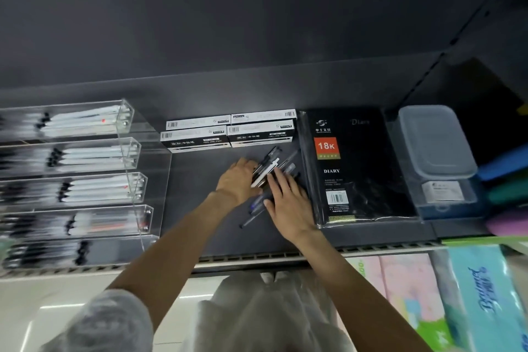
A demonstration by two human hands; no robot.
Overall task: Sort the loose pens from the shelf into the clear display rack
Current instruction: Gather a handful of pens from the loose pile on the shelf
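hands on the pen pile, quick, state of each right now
Left hand: fingers curled round a bunch of loose pens, holding them.
Right hand: open, fingers straight, resting on the pens.

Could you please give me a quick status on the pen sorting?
Left hand grips a bundle of pens. Right hand flat on loose pens. Clear rack left, nothing blocking.

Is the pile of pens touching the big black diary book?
Cannot tell. In the head view, the loose pens lie beside the diary, but blur hides any gap.
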